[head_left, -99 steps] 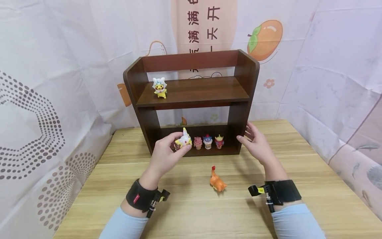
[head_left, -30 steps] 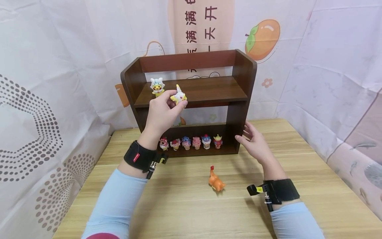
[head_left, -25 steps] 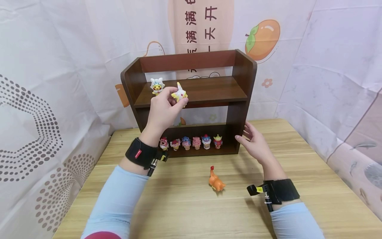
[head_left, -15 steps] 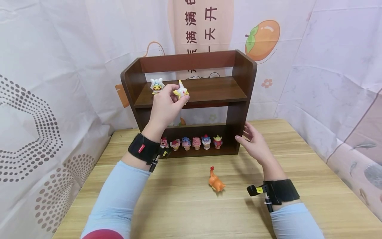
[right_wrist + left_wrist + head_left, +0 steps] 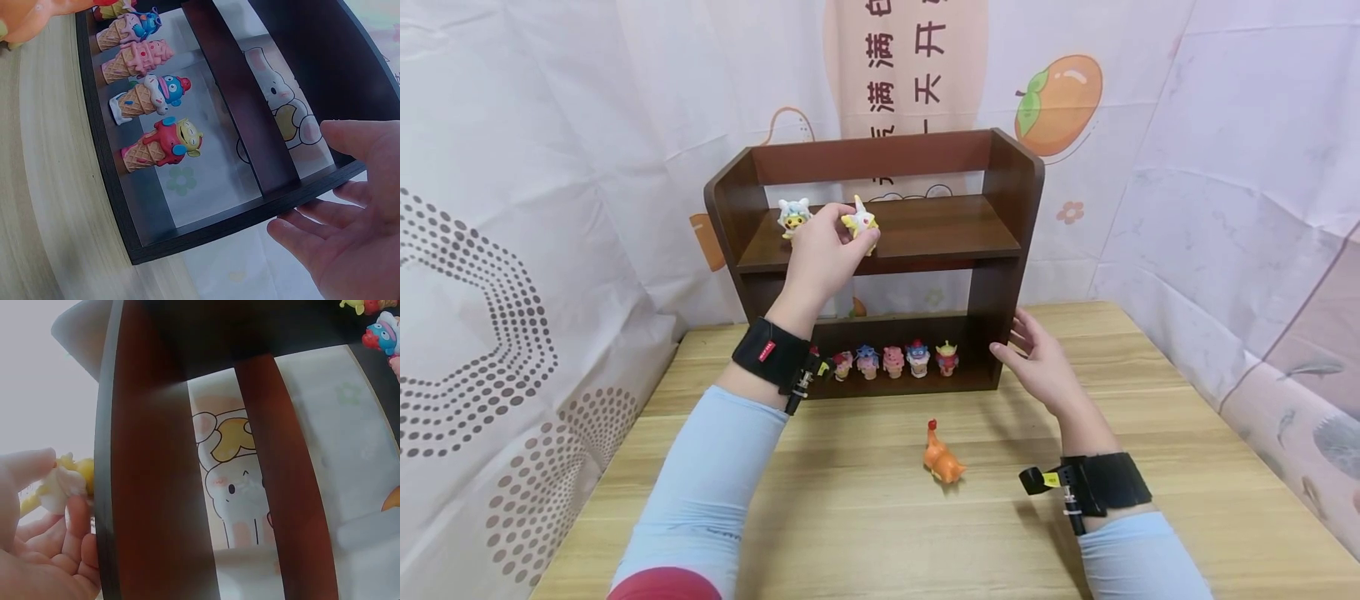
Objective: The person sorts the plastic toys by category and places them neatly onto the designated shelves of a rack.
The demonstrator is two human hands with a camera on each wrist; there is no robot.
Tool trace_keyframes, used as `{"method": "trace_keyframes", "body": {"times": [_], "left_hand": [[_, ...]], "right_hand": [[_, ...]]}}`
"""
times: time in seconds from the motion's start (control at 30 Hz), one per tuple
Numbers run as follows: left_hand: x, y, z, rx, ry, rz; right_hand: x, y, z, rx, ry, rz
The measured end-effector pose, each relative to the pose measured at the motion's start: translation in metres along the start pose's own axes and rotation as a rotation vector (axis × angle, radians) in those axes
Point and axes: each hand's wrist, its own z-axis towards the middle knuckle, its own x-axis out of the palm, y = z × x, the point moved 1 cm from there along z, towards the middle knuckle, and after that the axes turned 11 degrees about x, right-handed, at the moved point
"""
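Observation:
My left hand (image 5: 825, 250) pinches a small white-and-yellow figurine (image 5: 861, 222) between thumb and fingers, just in front of the upper board of a dark brown two-tier shelf (image 5: 940, 229). In the left wrist view the figurine (image 5: 65, 484) is partly covered by the fingers and by the shelf's edge. Another yellow figurine with a white hood (image 5: 793, 218) stands at the upper tier's left end, partly behind that hand. My right hand (image 5: 1037, 360) holds the shelf's right side panel, thumb on the inner side and fingers outside, as the right wrist view shows.
Several ice-cream-cone figurines (image 5: 892, 362) stand in a row on the lower tier; the forearm hides the leftmost. An orange figurine (image 5: 942, 460) with a red tip lies on the wooden table (image 5: 865, 525) before the shelf. A printed curtain (image 5: 625, 167) hangs behind.
My left hand has lifted the white-and-yellow figurine from before the lower tier to the upper one, lately moving slightly right and up. The right hand stays at the side panel.

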Motion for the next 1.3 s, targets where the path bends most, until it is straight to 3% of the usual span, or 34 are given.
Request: {"method": "trace_keyframes", "body": {"times": [0.57, 1.1, 1.3], "left_hand": [[0.008, 0.000, 0.015, -0.034, 0.041, 0.025], [0.010, 0.001, 0.011, -0.018, 0.010, 0.042], [0.013, -0.001, 0.007, 0.002, -0.031, 0.096]], "right_hand": [[0.000, -0.005, 0.000, 0.008, -0.009, -0.006], [0.001, -0.005, 0.003, 0.016, -0.005, 0.002], [0.000, -0.003, 0.001, 0.014, -0.002, 0.000]]}}
